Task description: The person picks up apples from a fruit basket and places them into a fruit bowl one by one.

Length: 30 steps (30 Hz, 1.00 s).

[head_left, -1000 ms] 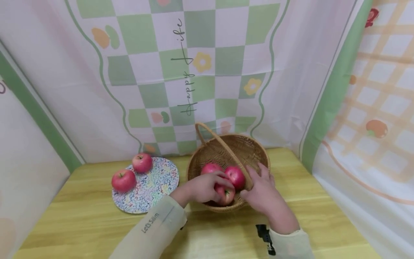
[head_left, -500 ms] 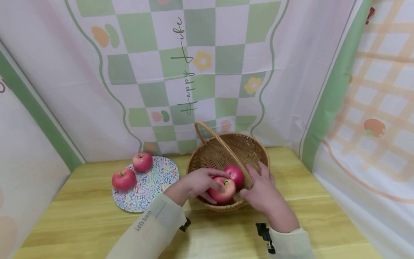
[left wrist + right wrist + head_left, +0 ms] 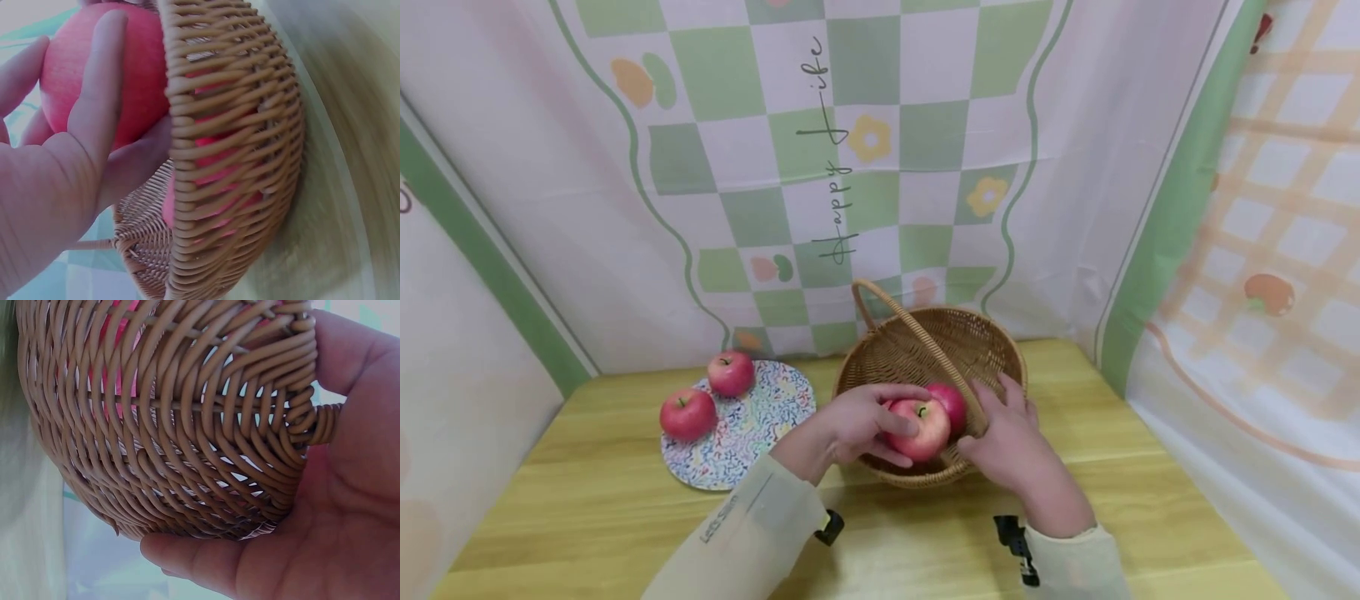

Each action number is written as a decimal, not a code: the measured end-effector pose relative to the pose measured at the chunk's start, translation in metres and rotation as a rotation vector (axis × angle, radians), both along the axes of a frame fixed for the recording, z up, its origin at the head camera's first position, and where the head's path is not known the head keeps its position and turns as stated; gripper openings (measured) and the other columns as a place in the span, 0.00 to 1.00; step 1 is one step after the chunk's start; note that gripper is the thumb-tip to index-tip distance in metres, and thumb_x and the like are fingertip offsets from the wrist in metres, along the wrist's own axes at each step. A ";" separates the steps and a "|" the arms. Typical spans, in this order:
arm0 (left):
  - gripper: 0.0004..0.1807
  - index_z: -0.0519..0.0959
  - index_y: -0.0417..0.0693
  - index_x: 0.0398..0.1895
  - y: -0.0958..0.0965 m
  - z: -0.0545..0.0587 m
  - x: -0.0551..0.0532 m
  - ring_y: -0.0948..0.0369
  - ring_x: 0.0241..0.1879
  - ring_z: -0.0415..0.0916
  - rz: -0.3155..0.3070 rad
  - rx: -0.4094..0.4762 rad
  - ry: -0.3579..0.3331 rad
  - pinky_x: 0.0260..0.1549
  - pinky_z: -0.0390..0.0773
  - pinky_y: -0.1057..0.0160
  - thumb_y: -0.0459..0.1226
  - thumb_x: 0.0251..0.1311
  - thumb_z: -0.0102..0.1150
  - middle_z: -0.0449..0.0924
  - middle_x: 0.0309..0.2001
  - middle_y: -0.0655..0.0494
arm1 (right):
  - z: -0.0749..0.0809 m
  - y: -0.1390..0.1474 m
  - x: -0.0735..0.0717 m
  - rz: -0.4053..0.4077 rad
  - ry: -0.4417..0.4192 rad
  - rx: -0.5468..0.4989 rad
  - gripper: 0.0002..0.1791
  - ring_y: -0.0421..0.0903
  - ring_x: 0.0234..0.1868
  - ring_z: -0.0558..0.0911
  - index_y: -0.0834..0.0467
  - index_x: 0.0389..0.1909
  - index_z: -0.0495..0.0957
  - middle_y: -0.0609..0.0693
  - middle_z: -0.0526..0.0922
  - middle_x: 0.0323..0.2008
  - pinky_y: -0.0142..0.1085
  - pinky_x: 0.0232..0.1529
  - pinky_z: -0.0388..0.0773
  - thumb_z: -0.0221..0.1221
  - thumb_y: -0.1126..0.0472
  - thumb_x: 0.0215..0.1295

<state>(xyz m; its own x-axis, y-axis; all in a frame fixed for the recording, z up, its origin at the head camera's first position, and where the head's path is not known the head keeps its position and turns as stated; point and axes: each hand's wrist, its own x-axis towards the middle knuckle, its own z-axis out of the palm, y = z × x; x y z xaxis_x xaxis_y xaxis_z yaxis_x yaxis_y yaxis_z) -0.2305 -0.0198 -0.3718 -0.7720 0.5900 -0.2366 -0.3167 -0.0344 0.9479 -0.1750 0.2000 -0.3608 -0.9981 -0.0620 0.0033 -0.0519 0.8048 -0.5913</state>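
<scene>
while the right hand [image 3: 1013,446] holds the basket [image 3: 921,479], fingers spread about the handle [image 3: 919,330], the left hand [image 3: 859,427] curls its fingers round an apple [image 3: 932,432]; past its fingertips lies a second apple [image 3: 954,405], perhaps more. gripping seems the step; next calls for clearing the rim.

pale yellow wood-grain tabletop [image 3: 1150,508], streaks running sideways. behind it, a hanging white cloth with green checks [image 3: 861,200], slightly creased; dark script lettering [image 3: 832,150] reads "happy life" from bottom to top. upper yellow printed flower with white centre [image 3: 869,139] just beside the script. right: wide green fabric band [image 3: 1183,200], then an orange-and-white checked cloth [image 3: 1300,179] bearing a round orange printed fruit [image 3: 1270,294]. left: slanting green stripe [image 3: 482,258].
</scene>
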 end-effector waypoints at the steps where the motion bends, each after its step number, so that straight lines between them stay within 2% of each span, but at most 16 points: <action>1: 0.26 0.77 0.45 0.63 -0.001 0.001 0.001 0.45 0.48 0.77 0.012 0.010 -0.002 0.36 0.84 0.46 0.25 0.59 0.64 0.72 0.58 0.42 | 0.000 0.000 0.000 0.001 0.000 -0.001 0.50 0.78 0.70 0.39 0.61 0.78 0.51 0.64 0.34 0.76 0.72 0.57 0.61 0.62 0.63 0.54; 5: 0.28 0.75 0.43 0.65 -0.008 0.007 0.005 0.45 0.49 0.77 0.055 0.052 0.003 0.37 0.84 0.47 0.25 0.59 0.64 0.70 0.60 0.41 | 0.000 0.001 0.000 0.005 -0.001 -0.008 0.49 0.78 0.70 0.39 0.61 0.78 0.50 0.64 0.34 0.76 0.71 0.57 0.62 0.62 0.64 0.54; 8: 0.30 0.72 0.42 0.68 -0.021 0.011 0.008 0.44 0.49 0.78 0.074 0.091 0.014 0.38 0.84 0.48 0.25 0.61 0.61 0.67 0.63 0.39 | 0.000 0.001 0.000 0.008 0.002 -0.012 0.49 0.78 0.70 0.39 0.61 0.78 0.51 0.64 0.34 0.76 0.71 0.57 0.62 0.62 0.64 0.54; 14: 0.30 0.68 0.38 0.71 -0.059 0.019 0.017 0.45 0.48 0.78 0.135 0.135 0.050 0.42 0.82 0.47 0.23 0.63 0.56 0.63 0.67 0.37 | 0.000 0.001 0.000 0.009 -0.001 -0.010 0.49 0.78 0.70 0.39 0.60 0.78 0.50 0.64 0.34 0.76 0.72 0.57 0.62 0.62 0.64 0.55; 19: 0.32 0.66 0.36 0.71 -0.097 0.022 0.026 0.48 0.48 0.78 0.221 0.079 0.099 0.46 0.80 0.44 0.23 0.63 0.56 0.63 0.66 0.37 | -0.001 -0.002 0.000 0.019 -0.007 -0.019 0.50 0.78 0.70 0.38 0.60 0.78 0.50 0.64 0.34 0.76 0.71 0.56 0.62 0.62 0.64 0.55; 23: 0.31 0.66 0.39 0.72 -0.122 0.017 0.027 0.47 0.48 0.79 0.309 -0.023 0.100 0.46 0.80 0.44 0.24 0.65 0.55 0.62 0.68 0.36 | -0.001 0.001 0.001 0.018 -0.009 -0.032 0.50 0.78 0.70 0.37 0.61 0.78 0.49 0.65 0.33 0.76 0.72 0.56 0.63 0.62 0.64 0.56; 26: 0.31 0.65 0.43 0.73 -0.136 0.008 0.023 0.45 0.51 0.77 0.381 -0.081 0.062 0.46 0.80 0.44 0.24 0.67 0.53 0.59 0.70 0.36 | -0.001 0.003 0.001 0.014 -0.003 -0.020 0.49 0.79 0.69 0.38 0.62 0.78 0.49 0.66 0.33 0.76 0.73 0.56 0.60 0.62 0.63 0.57; 30: 0.31 0.62 0.44 0.75 -0.152 -0.009 0.017 0.42 0.57 0.72 0.467 -0.114 0.011 0.48 0.78 0.43 0.24 0.69 0.50 0.55 0.71 0.35 | 0.001 0.000 -0.001 0.030 -0.001 -0.008 0.50 0.81 0.68 0.38 0.62 0.78 0.50 0.67 0.33 0.75 0.75 0.56 0.58 0.63 0.62 0.56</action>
